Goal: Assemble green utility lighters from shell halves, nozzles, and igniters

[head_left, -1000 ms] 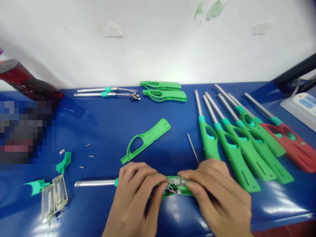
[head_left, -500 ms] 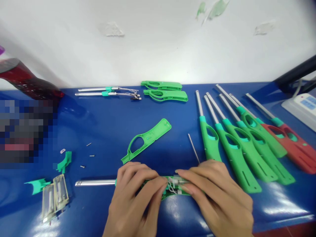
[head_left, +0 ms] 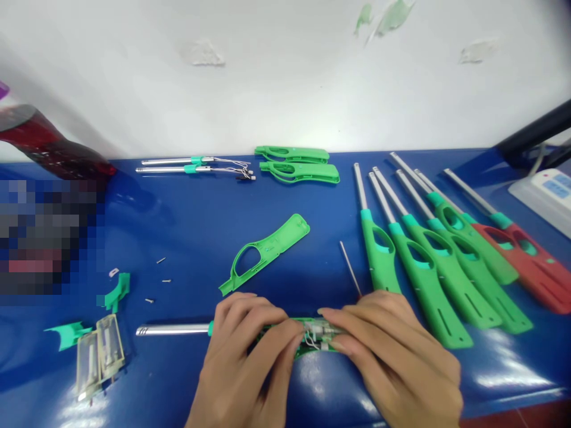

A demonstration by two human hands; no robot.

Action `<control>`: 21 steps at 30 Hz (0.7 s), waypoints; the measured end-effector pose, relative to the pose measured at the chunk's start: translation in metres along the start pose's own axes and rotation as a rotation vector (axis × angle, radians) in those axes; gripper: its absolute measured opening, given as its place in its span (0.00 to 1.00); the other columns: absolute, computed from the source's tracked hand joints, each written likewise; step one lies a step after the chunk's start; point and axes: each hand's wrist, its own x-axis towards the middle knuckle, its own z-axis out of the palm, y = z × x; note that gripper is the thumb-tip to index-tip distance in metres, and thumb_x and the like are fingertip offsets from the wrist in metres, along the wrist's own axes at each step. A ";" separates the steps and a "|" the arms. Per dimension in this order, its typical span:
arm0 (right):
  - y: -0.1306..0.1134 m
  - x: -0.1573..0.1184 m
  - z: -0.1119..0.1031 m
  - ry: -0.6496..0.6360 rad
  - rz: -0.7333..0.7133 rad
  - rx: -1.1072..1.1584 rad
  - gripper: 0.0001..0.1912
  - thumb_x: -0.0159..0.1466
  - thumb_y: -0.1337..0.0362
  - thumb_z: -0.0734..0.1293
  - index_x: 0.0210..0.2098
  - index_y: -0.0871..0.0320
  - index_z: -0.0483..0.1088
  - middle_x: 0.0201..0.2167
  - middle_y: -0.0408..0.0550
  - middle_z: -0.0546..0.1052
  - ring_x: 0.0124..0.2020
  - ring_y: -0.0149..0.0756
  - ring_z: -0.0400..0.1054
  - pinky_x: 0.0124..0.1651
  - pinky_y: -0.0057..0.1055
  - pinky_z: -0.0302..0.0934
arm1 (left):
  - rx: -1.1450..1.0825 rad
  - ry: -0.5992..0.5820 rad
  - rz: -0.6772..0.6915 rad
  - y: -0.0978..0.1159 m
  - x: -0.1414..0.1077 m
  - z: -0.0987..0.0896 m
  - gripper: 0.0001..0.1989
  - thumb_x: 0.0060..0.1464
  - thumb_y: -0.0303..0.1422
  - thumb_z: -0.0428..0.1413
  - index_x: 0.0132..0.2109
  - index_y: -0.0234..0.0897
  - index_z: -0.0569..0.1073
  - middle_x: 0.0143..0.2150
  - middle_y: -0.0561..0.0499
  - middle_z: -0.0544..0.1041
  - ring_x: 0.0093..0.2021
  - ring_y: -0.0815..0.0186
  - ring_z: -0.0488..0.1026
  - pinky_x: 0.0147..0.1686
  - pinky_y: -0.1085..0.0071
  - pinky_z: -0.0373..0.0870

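Between my hands lies an opened green gas lighter [head_left: 176,329], its metal tube pointing left and its inner parts and white wires showing. My left hand [head_left: 250,356] is closed over the front of the handle, thumb and forefinger pinched beside the wires. With bent fingers, my right hand [head_left: 397,351] grips the rear of the handle, its fingertips at a clear inner part [head_left: 319,329]. Much of the handle is hidden under both hands. Just beyond lies a loose green handle half [head_left: 272,252]. A screwdriver [head_left: 350,267] runs under my right hand.
Several assembled lighters [head_left: 428,267], green and red, lie at right. Two tubes with wires [head_left: 196,169] and green handle shells [head_left: 298,172] rest by the wall. Clear fuel tanks [head_left: 99,356], green triggers [head_left: 118,292] and small screws [head_left: 166,280] are at left. A dark red bottle [head_left: 53,145] stands behind.
Almost nothing differs. My hands stay on the lighter, with a slight shift to the right.
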 end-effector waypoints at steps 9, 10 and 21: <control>0.000 0.001 0.000 0.006 -0.008 0.015 0.11 0.70 0.77 0.70 0.49 0.62 0.78 0.37 0.47 0.81 0.38 0.34 0.71 0.45 0.38 0.66 | 0.011 -0.010 0.014 0.000 0.001 0.000 0.15 0.63 0.14 0.57 0.48 0.36 0.78 0.42 0.52 0.77 0.44 0.65 0.73 0.54 0.59 0.67; 0.000 0.001 0.000 0.005 -0.009 0.019 0.11 0.69 0.77 0.70 0.49 0.61 0.78 0.37 0.47 0.81 0.38 0.34 0.71 0.45 0.38 0.66 | 0.012 -0.012 0.015 0.000 0.001 0.000 0.15 0.63 0.14 0.57 0.48 0.36 0.78 0.42 0.52 0.77 0.44 0.65 0.73 0.55 0.59 0.67; 0.000 0.000 -0.001 0.009 -0.015 0.034 0.11 0.69 0.78 0.70 0.48 0.62 0.78 0.37 0.47 0.81 0.38 0.34 0.71 0.45 0.38 0.66 | 0.012 -0.003 0.020 0.000 -0.001 0.000 0.14 0.64 0.14 0.57 0.47 0.36 0.78 0.42 0.52 0.77 0.43 0.66 0.73 0.55 0.59 0.67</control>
